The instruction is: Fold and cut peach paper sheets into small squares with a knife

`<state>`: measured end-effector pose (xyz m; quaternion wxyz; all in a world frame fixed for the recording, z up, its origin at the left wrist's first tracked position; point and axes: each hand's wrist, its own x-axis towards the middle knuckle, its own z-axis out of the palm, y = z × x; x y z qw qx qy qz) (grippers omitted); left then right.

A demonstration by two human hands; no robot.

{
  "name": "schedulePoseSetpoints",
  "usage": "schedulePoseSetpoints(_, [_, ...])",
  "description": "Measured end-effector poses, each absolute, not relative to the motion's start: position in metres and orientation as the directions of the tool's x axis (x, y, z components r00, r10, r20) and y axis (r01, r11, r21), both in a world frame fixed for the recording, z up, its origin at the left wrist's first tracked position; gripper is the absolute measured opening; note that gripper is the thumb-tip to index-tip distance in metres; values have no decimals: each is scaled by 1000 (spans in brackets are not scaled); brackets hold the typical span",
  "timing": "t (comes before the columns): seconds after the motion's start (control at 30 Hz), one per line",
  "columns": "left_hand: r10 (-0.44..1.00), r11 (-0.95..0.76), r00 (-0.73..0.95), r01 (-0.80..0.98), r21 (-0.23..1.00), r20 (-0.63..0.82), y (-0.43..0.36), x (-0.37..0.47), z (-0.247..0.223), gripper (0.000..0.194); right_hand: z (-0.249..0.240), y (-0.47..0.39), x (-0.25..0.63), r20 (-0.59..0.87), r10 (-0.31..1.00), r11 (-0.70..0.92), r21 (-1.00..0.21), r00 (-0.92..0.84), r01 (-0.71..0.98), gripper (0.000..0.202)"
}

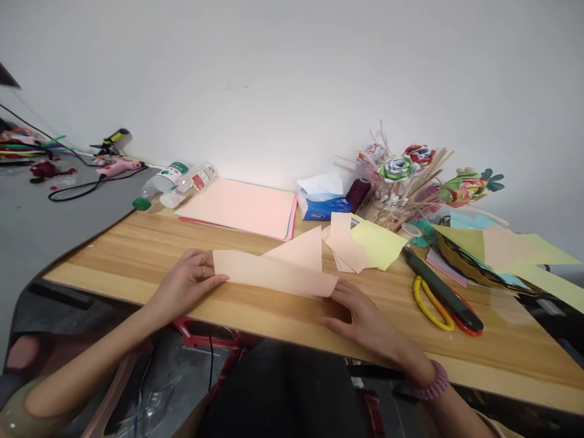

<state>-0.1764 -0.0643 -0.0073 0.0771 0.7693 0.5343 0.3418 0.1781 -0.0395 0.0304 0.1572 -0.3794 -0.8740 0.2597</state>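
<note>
A long strip of pale peach paper stretches between my two hands above the front of the wooden table. My left hand pinches its left end, thumb in front and fingers behind. At the right end, my right hand touches the paper's corner with its fingers, whose tips are partly hidden behind it. The right thumb stands apart from the paper. Just behind the strip lies a peach paper triangle. Smaller peach pieces and a yellow sheet lie to its right.
Scissors with yellow handles and a dark cutter lie right. Behind are a stack of coloured paper, a tissue pack, plastic bottles and paper flowers. A pink glue gun rests on the grey table.
</note>
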Motion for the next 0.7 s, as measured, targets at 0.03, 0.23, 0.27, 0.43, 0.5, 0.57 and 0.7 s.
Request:
schedulePoseSetpoints(0.03, [892,-395,179,757,521,416,-63,-176,-7,32,30,-39,174,90,772,551,-590,-630,590,36])
schedulePoseSetpoints(0.23, [958,-267,129,733,626,258,-53,-172,-3,41,20,-31,155,99,898,376,-680,-429,630,33])
schedulePoseSetpoints(0.27, [962,-256,133,738,624,237,-51,-171,0,42,18,-31,154,91,910,352,-686,-405,637,34])
schedulePoseSetpoints(0.43, [972,-226,217,729,647,95,-43,-172,13,44,14,-30,152,66,941,288,-670,-332,684,38])
schedulePoseSetpoints(0.5, [975,-187,217,704,685,44,-40,-173,15,39,12,-30,152,61,946,279,-655,-318,703,37])
schedulePoseSetpoints(0.57, [983,-136,182,689,712,11,-36,-175,15,33,12,-31,153,59,949,273,-639,-309,719,35])
schedulePoseSetpoints(0.7, [989,-93,147,685,723,-13,-28,-174,11,30,13,-32,153,55,953,268,-617,-299,740,32])
